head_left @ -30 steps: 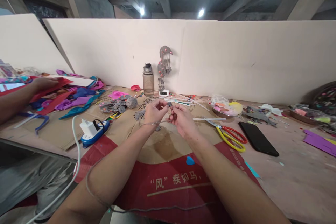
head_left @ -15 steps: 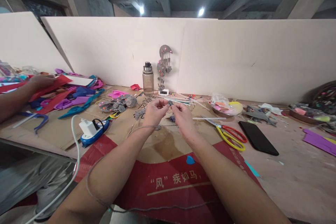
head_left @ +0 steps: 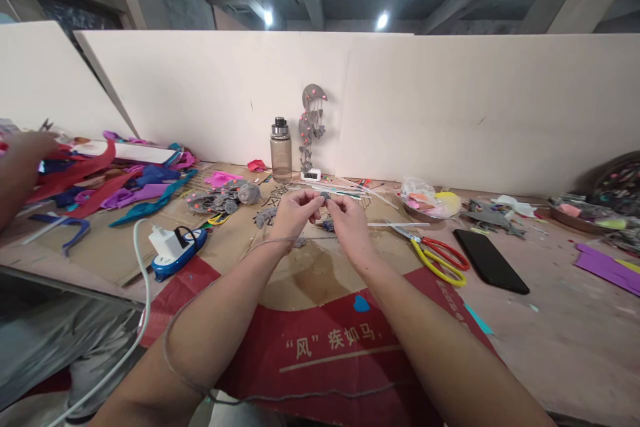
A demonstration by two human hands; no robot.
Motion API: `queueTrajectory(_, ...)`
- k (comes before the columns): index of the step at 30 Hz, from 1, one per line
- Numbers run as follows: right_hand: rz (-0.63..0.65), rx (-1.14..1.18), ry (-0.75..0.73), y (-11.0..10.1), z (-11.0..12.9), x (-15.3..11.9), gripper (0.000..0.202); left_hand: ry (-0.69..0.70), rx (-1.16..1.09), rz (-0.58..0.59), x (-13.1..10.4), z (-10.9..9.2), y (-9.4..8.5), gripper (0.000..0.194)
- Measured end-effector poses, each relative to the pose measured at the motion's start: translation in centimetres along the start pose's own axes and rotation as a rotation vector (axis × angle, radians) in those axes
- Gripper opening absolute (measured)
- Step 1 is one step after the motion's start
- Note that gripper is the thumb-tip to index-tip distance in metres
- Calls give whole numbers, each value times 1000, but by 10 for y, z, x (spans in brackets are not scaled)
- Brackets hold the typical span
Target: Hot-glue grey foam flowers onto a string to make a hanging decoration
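My left hand (head_left: 296, 219) and my right hand (head_left: 353, 225) meet above the cardboard, fingertips pinched on a small grey piece (head_left: 325, 196). It looks like felt, but fingers cover much of it. A grey yarn strand (head_left: 260, 244) passes over my left wrist and loops around below my left forearm. Under the hands lies a small dark bundle (head_left: 327, 225), partly hidden. Left of my left hand are a grey cut-out piece (head_left: 265, 216) and a grey yarn ball (head_left: 249, 193). Beside the ball sit grey pieces with pink pinheads (head_left: 213, 200).
Red-and-yellow-handled scissors (head_left: 440, 260) and a black phone (head_left: 491, 261) lie to the right. A bottle (head_left: 281, 153) stands at the back beside a hanging grey moon ornament (head_left: 314, 97). On the left are a blue power strip (head_left: 180, 257) and a co-worker's hand (head_left: 25, 150) over coloured fabric.
Both my hands stay nearly in place, with slight finger shifts on the grey piece. The co-worker's hand has moved left, away from the red fabric strip.
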State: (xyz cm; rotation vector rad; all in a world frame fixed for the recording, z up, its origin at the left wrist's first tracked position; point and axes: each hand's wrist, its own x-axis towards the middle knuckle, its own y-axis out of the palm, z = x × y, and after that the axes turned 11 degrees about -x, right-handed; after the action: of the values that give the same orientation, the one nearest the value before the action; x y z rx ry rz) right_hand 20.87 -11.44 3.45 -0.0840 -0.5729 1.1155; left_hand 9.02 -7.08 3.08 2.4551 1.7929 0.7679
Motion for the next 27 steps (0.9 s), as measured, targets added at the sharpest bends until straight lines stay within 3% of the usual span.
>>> queueTrajectory(27, -28, -84, -30, -3, 5, -2, 17, -2, 13, -43, 1, -3, 1, 15)
